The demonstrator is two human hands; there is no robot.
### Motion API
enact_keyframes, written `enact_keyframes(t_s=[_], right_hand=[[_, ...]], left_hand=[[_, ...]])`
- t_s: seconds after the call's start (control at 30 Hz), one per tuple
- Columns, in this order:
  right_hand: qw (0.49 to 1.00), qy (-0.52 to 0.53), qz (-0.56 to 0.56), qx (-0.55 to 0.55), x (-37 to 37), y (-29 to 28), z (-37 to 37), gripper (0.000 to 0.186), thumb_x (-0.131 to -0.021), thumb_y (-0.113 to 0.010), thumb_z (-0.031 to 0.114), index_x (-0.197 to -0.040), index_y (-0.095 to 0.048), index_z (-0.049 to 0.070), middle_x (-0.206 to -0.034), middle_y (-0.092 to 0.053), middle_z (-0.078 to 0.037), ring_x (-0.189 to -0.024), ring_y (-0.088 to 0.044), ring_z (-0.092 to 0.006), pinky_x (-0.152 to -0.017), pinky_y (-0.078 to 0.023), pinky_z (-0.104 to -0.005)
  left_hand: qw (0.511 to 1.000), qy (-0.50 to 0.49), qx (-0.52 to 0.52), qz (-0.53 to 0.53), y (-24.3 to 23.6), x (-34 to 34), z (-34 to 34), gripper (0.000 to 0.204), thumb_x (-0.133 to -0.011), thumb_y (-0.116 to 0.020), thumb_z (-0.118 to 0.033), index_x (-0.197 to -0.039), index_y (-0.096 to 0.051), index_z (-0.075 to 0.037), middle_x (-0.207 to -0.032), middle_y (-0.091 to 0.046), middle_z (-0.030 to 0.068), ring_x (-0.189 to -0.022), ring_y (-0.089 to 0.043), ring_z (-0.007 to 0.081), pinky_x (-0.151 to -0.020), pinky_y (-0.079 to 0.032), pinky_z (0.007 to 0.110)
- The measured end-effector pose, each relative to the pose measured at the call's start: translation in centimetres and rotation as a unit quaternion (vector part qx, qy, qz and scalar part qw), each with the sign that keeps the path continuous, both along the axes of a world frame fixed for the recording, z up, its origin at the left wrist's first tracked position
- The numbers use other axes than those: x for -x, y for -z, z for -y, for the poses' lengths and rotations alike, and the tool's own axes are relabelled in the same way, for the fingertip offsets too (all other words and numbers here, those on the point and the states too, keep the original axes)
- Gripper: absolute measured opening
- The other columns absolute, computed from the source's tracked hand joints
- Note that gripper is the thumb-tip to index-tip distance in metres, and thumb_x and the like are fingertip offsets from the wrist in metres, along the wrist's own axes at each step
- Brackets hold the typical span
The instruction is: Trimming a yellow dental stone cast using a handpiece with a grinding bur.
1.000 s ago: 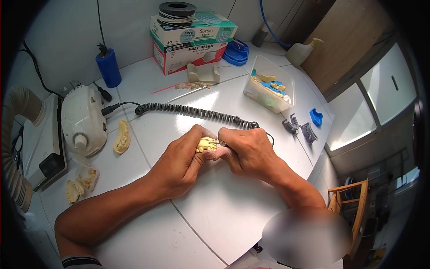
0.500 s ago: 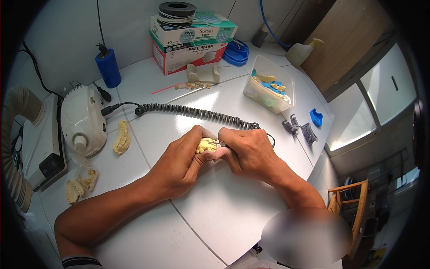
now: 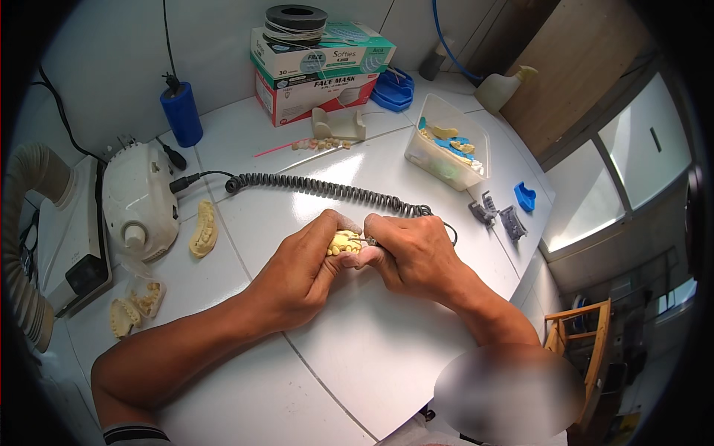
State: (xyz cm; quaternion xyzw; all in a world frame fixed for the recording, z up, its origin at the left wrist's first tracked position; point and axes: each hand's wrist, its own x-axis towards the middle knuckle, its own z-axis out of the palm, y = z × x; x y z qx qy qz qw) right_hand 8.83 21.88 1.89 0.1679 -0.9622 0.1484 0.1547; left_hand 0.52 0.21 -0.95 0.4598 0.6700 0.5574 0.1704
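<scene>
My left hand (image 3: 303, 256) is closed around a small yellow plaster dental model (image 3: 343, 243), with its row of teeth facing me. Pinched in my right hand (image 3: 416, 253) is a rotary handpiece (image 3: 370, 241), mostly covered by the fingers. Its thin metal bit reaches left onto the model. Both hands meet above the middle of the white tiled table, the thumbs close together. A black coiled cord (image 3: 327, 190) runs from behind my right hand to a white control unit (image 3: 139, 199) on the left.
Other plaster dental models (image 3: 203, 229) lie at left, near a beige suction hose (image 3: 41, 175). Stacked mask boxes (image 3: 316, 97) carry a wire spool (image 3: 295, 22) at the back. Toward the right are a clear tub (image 3: 446, 169) of plaster pieces and grey trays (image 3: 513, 223).
Hands, model and handpiece stay almost in place. The whole view has shifted very slightly.
</scene>
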Motion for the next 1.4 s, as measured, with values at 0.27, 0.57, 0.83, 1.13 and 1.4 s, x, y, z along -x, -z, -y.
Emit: enact_keyframes(t_s=[0.27,0.57,0.83,1.13,1.4], right_hand=[[1.000,-0.007,-0.011,0.007,0.10,-0.01,0.01,0.047,-0.105,-0.069,0.047,-0.083,-0.054,0.008,-0.062,-0.052,-0.009,-0.049,-0.054,-0.0314,-0.047,-0.041,-0.0419],[1.000,-0.006,-0.006,0.005,0.06,-0.05,-0.02,0.046,-0.104,-0.070,0.046,-0.084,-0.055,0.008,-0.063,-0.054,-0.009,-0.050,-0.055,-0.0316,-0.047,-0.042,-0.0421],[0.999,-0.022,-0.023,-0.006,0.19,0.23,-0.18,0.047,-0.106,-0.067,0.048,-0.086,-0.055,0.007,-0.064,-0.059,-0.007,-0.046,-0.055,-0.0270,-0.045,-0.042,-0.0403],[1.000,-0.016,-0.022,-0.006,0.13,0.05,-0.01,0.048,-0.106,-0.066,0.050,-0.086,-0.055,0.008,-0.063,-0.058,-0.007,-0.046,-0.055,-0.0267,-0.045,-0.042,-0.0399],[1.000,-0.005,0.000,0.001,0.01,-0.11,-0.03,0.046,-0.103,-0.071,0.047,-0.085,-0.055,0.008,-0.064,-0.053,-0.010,-0.051,-0.055,-0.0314,-0.048,-0.042,-0.0417]], left_hand=[[1.000,0.006,-0.013,0.020,-0.13,-0.03,0.03,0.016,-0.112,-0.057,-0.012,-0.123,-0.052,-0.002,-0.105,-0.067,0.0187,-0.094,-0.069,0.0310,-0.084,-0.053,0.044],[0.999,0.002,-0.022,0.028,0.03,-0.05,-0.09,0.017,-0.113,-0.057,-0.015,-0.122,-0.052,-0.001,-0.106,-0.068,0.0190,-0.095,-0.070,0.0316,-0.085,-0.053,0.045],[1.000,0.005,-0.015,0.026,0.02,0.00,-0.07,0.018,-0.113,-0.056,-0.016,-0.123,-0.052,-0.002,-0.106,-0.068,0.0189,-0.095,-0.070,0.0324,-0.084,-0.053,0.045],[1.000,-0.001,-0.014,0.019,0.06,0.01,-0.05,0.016,-0.112,-0.056,-0.013,-0.123,-0.053,-0.002,-0.106,-0.068,0.0193,-0.096,-0.070,0.0331,-0.084,-0.053,0.046],[1.000,0.000,-0.012,0.021,-0.09,-0.07,-0.01,0.015,-0.111,-0.056,-0.010,-0.123,-0.052,-0.002,-0.107,-0.068,0.0196,-0.096,-0.070,0.0329,-0.085,-0.053,0.045]])
